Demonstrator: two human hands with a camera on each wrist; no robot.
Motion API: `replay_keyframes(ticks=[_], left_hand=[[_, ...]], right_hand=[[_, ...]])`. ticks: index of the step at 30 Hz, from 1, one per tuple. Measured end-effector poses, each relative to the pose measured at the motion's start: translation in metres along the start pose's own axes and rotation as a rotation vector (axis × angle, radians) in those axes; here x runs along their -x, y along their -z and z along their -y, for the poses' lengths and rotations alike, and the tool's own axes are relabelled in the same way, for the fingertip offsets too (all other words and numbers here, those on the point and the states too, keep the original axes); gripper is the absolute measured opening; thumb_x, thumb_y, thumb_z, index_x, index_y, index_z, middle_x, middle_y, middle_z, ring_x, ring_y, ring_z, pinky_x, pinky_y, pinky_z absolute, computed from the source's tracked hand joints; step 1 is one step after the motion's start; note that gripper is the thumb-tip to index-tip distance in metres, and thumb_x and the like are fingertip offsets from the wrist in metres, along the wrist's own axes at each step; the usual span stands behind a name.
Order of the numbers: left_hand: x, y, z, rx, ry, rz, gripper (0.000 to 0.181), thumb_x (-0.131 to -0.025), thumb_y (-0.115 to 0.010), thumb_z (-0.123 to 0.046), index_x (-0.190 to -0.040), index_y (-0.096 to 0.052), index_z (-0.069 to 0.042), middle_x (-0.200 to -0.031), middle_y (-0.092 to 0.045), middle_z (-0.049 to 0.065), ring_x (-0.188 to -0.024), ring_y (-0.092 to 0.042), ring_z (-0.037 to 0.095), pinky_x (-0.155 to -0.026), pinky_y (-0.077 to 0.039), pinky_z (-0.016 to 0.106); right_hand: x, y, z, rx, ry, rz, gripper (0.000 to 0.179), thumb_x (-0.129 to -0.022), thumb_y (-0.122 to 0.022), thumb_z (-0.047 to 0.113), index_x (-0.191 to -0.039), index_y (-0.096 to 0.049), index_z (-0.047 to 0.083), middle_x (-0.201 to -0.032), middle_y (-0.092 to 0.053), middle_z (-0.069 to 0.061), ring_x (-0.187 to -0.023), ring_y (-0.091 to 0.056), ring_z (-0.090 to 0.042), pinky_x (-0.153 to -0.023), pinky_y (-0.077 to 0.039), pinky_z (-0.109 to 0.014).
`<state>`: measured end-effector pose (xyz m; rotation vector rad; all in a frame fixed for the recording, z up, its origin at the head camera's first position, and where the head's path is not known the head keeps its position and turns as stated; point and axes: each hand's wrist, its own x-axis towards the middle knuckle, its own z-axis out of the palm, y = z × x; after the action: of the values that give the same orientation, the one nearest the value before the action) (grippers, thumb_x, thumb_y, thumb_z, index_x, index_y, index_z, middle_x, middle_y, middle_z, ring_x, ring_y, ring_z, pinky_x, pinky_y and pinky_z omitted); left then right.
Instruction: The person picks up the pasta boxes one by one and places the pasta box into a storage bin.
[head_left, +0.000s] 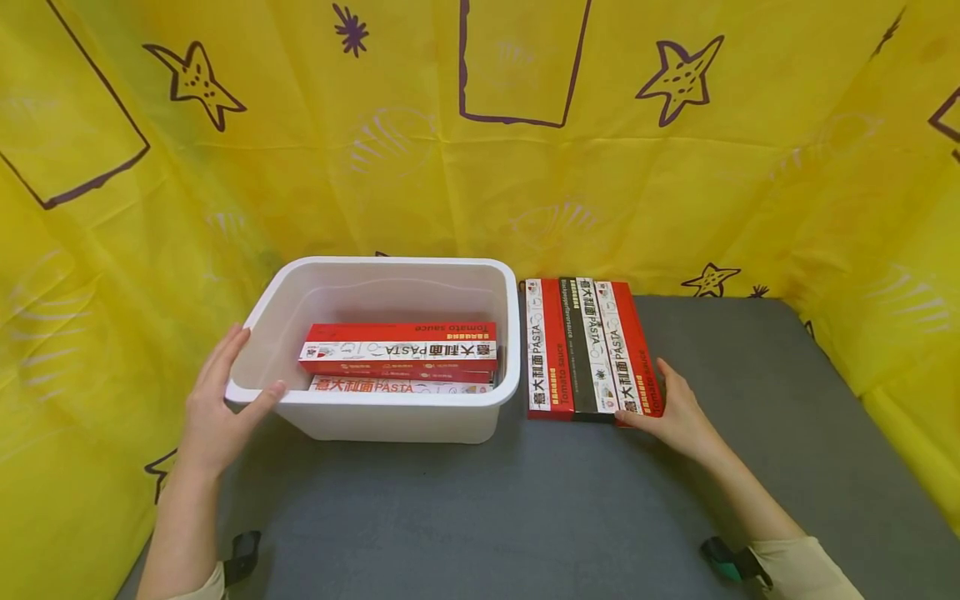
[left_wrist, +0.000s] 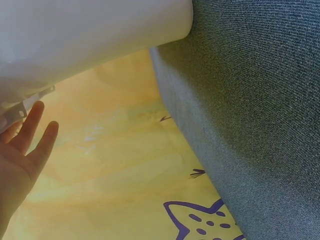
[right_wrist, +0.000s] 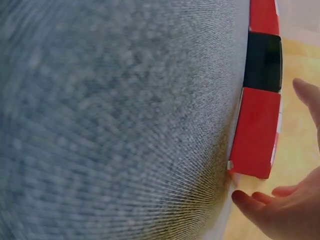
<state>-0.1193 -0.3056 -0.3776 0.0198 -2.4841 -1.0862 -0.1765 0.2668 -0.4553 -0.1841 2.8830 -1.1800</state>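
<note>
My left hand (head_left: pixel 213 412) rests at the left front corner of a white plastic bin (head_left: pixel 405 417), thumb over the front rim and fingers along the left rim. In the left wrist view its fingers (left_wrist: pixel 46 140) look fairly straight. Inside the bin a red-and-white pasta box (head_left: pixel 397 346) lies on top of other pasta boxes (head_left: pixel 367 385). To the right, my right hand (head_left: pixel 686 421) spreads around the near right corner of a red tomato sauce pasta box (head_left: pixel 637 350), thumb above the box and fingers beside it. It has not closed on the box.
Left of that box lie a black pasta box (head_left: pixel 581 358) and another red pasta box (head_left: pixel 551 358), side by side. All stand on a grey cloth-covered table (head_left: pixel 465 517). A yellow curtain (head_left: pixel 420 192) with starfish drawings hangs behind and at both sides.
</note>
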Motion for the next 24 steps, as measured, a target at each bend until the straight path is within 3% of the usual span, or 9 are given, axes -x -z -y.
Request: replay_keyframes(ticks=[4,7,11,16,24], left_hand=[[0.000,0.000,0.000,0.003,0.000,0.003,0.076,-0.084,-0.070,-0.023,-0.152,-0.036,-0.022,-0.158,-0.030,0.002,-0.143,-0.025,0.031,-0.102,-0.025,0.073],[0.000,0.000,-0.001,0.007,-0.002,0.003,0.076,-0.084,-0.071,-0.023,-0.152,-0.037,-0.022,-0.158,-0.030,0.002,-0.143,-0.025,0.031,-0.103,-0.024,0.073],[0.000,0.001,-0.001,0.008,-0.005,0.001,0.076,-0.084,-0.071,-0.023,-0.152,-0.037,-0.023,-0.158,-0.030,0.002,-0.143,-0.026,0.031,-0.104,-0.024,0.072],[0.000,0.001,-0.001,0.007,-0.001,0.008,0.076,-0.084,-0.071,-0.024,-0.152,-0.036,-0.023,-0.158,-0.030,0.002,-0.143,-0.025,0.032,-0.103,-0.023,0.073],[0.000,0.002,0.000,0.017,0.010,0.012,0.076,-0.085,-0.070,-0.023,-0.153,-0.035,-0.024,-0.158,-0.029,0.000,-0.143,-0.024,0.032,-0.103,-0.023,0.073]], right_hand=[[0.000,-0.002,-0.004,-0.029,0.014,0.022,0.115,-0.073,-0.085,0.031,-0.146,-0.010,-0.018,-0.142,-0.028,-0.040,-0.125,-0.033,-0.049,-0.102,-0.031,-0.063],[-0.001,-0.003,-0.006,-0.052,0.044,0.025,0.112,-0.072,-0.086,0.029,-0.144,-0.015,-0.019,-0.137,-0.037,-0.038,-0.122,-0.039,-0.047,-0.101,-0.033,-0.060],[-0.002,-0.005,-0.007,-0.057,0.101,0.014,0.096,-0.070,-0.087,0.029,-0.137,-0.032,-0.013,-0.117,-0.053,-0.024,-0.105,-0.051,-0.035,-0.090,-0.042,-0.044],[-0.003,-0.007,-0.010,-0.070,0.145,0.008,0.080,-0.069,-0.088,0.027,-0.126,-0.043,-0.006,-0.103,-0.058,-0.014,-0.091,-0.054,-0.025,-0.078,-0.045,-0.029],[-0.005,-0.008,-0.012,-0.076,0.158,0.013,0.073,-0.071,-0.088,0.026,-0.124,-0.047,-0.003,-0.102,-0.060,-0.011,-0.087,-0.055,-0.022,-0.074,-0.046,-0.026]])
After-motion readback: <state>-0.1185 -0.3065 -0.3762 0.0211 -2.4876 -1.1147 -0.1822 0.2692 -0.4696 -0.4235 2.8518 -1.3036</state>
